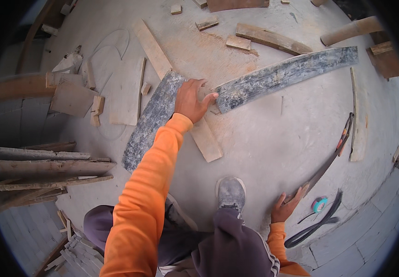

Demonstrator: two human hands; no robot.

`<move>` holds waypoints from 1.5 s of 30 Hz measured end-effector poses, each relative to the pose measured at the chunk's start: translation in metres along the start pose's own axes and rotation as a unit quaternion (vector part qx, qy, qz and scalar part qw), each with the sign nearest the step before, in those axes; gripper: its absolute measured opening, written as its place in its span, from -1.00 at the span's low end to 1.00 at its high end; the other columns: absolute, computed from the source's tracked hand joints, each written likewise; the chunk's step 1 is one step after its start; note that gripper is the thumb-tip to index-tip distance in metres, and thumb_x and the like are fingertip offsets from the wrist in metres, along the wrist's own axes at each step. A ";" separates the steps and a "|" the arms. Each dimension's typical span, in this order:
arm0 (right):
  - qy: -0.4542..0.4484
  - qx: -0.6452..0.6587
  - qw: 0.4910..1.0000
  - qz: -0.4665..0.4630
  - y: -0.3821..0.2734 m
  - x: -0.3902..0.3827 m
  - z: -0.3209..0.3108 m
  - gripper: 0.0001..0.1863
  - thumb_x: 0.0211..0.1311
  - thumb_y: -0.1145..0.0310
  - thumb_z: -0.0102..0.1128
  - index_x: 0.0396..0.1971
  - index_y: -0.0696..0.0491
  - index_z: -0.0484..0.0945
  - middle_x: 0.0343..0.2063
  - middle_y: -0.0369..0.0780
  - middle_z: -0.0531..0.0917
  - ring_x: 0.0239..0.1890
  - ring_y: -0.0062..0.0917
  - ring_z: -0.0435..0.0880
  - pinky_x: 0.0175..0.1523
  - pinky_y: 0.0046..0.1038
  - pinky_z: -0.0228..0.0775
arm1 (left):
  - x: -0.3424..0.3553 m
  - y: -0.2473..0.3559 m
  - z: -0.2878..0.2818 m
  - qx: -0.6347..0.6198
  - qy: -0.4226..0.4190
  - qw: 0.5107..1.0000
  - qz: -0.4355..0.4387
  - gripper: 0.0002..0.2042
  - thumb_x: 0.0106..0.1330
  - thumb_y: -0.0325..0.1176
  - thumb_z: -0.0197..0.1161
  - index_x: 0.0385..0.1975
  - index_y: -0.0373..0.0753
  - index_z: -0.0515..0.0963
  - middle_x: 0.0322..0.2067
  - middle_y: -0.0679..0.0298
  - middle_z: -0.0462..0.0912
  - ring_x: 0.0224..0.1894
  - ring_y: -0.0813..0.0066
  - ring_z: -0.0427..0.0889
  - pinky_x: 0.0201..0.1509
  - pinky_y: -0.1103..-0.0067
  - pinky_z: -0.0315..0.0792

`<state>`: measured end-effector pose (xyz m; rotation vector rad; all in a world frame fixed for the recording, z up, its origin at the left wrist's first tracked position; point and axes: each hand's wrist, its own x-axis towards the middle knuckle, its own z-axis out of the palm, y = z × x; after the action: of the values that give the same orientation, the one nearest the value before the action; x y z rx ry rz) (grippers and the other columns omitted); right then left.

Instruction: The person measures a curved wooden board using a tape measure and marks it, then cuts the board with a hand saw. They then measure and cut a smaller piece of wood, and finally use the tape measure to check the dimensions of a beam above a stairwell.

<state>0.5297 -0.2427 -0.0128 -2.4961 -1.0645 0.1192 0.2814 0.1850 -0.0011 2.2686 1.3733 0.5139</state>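
Grey curved plank [152, 121] | left hand [191, 99] spread flat on it | right hand [286, 207] open on floor

The left hand [191, 100] rested where two curved grey boards [282, 76] met; the right hand [286, 207] touched a handsaw [329, 159] on the floor [264, 138].

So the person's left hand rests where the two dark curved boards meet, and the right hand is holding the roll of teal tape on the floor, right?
Not quite. The head view shows the left hand where the two dark curved boards meet, but the right hand lies on the end of the hand saw. The teal tape roll lies apart, untouched.
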 end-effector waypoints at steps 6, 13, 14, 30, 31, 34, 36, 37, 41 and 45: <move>-0.058 0.028 0.997 0.034 -0.001 -0.004 0.010 -0.27 0.32 0.45 0.21 0.45 0.24 0.15 0.13 0.15 0.41 0.17 0.07 0.39 0.32 -0.08 0.21 | 0.015 0.016 0.056 -0.066 0.025 0.990 -0.120 -0.46 0.24 0.00 0.45 -0.01 -0.38 0.61 -0.17 -0.10 0.65 -0.04 -0.05 0.59 0.09 0.24 0.46; 0.010 -0.015 1.000 0.019 -0.023 0.012 0.020 -0.29 0.27 0.45 0.30 0.41 0.19 0.27 0.01 -0.01 0.35 0.10 -0.13 0.31 0.28 -0.19 0.15 | 0.013 0.018 0.048 -0.135 -0.062 0.972 -0.180 -0.54 0.33 -0.04 0.39 -0.16 -0.42 0.59 -0.30 -0.03 0.65 -0.19 0.13 0.65 -0.06 0.33 0.52; 0.024 -0.003 1.000 0.006 -0.030 0.024 0.022 -0.32 0.28 0.45 0.30 0.39 0.19 0.30 -0.02 -0.03 0.38 0.05 -0.17 0.35 0.25 -0.23 0.20 | 0.010 0.028 0.045 -0.191 -0.094 0.952 -0.219 -0.55 0.34 -0.05 0.39 -0.16 -0.41 0.57 -0.29 -0.02 0.65 -0.19 0.16 0.66 -0.08 0.35 0.53; -0.149 0.597 0.775 0.146 -0.208 0.046 0.042 -0.74 0.40 0.48 0.31 -0.01 0.27 0.55 -0.20 -0.23 0.68 -0.19 -0.61 0.65 -0.03 -0.56 0.53 | -0.040 0.132 -0.014 -0.473 -0.117 0.822 -0.296 -0.69 0.41 -0.23 0.37 -0.26 -0.41 0.53 -0.38 0.18 0.66 -0.44 0.55 0.68 -0.49 0.57 0.64; -0.137 0.598 0.772 0.165 -0.210 0.046 0.042 -0.76 0.41 0.48 0.30 -0.03 0.27 0.56 -0.22 -0.25 0.68 -0.23 -0.62 0.66 -0.06 -0.57 0.54 | -0.040 0.136 -0.017 -0.469 -0.118 0.824 -0.296 -0.69 0.41 -0.23 0.37 -0.26 -0.41 0.53 -0.38 0.19 0.66 -0.44 0.56 0.68 -0.50 0.58 0.63; -0.099 0.603 0.773 0.168 -0.208 0.046 0.044 -0.83 0.43 0.49 0.27 -0.11 0.26 0.58 -0.28 -0.27 0.68 -0.30 -0.65 0.66 -0.14 -0.60 0.55 | -0.043 0.139 -0.011 -0.472 -0.113 0.826 -0.286 -0.69 0.42 -0.23 0.36 -0.26 -0.41 0.52 -0.38 0.19 0.65 -0.43 0.57 0.67 -0.51 0.59 0.62; -0.103 0.613 0.763 0.175 -0.212 0.043 0.045 -0.86 0.43 0.50 0.26 -0.12 0.26 0.58 -0.28 -0.27 0.67 -0.29 -0.65 0.66 -0.16 -0.60 0.55 | -0.045 0.141 -0.010 -0.478 -0.110 0.824 -0.285 -0.69 0.43 -0.23 0.35 -0.25 -0.41 0.52 -0.38 0.20 0.65 -0.44 0.58 0.66 -0.51 0.60 0.61; -0.100 0.615 0.762 0.176 -0.213 0.044 0.044 -0.87 0.44 0.51 0.25 -0.13 0.25 0.58 -0.28 -0.26 0.67 -0.29 -0.65 0.66 -0.17 -0.59 0.55 | -0.046 0.141 -0.013 -0.484 -0.109 0.819 -0.288 -0.69 0.43 -0.23 0.35 -0.24 -0.41 0.52 -0.38 0.21 0.64 -0.44 0.59 0.65 -0.50 0.61 0.60; -0.089 0.579 0.800 0.131 -0.212 0.046 0.039 -0.92 0.44 0.56 0.20 -0.20 0.28 0.60 -0.34 -0.25 0.66 -0.34 -0.66 0.62 -0.21 -0.59 0.49 | -0.047 0.143 -0.015 -0.490 -0.116 0.814 -0.290 -0.71 0.44 -0.23 0.34 -0.23 -0.38 0.52 -0.40 0.24 0.63 -0.46 0.59 0.64 -0.48 0.63 0.59; -0.066 0.485 0.872 -0.015 -0.195 0.052 0.040 -0.89 0.35 0.58 0.28 -0.18 0.26 0.59 -0.34 -0.12 0.65 -0.42 -0.45 0.67 -0.27 -0.47 0.51 | -0.045 0.142 -0.017 -0.485 -0.116 0.818 -0.287 -0.72 0.44 -0.23 0.35 -0.25 -0.36 0.51 -0.41 0.27 0.60 -0.46 0.60 0.62 -0.47 0.61 0.59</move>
<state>0.4259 -0.0715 0.0357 -1.5618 -0.7912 0.6495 0.3563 0.0888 0.0862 0.9942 1.1776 0.5263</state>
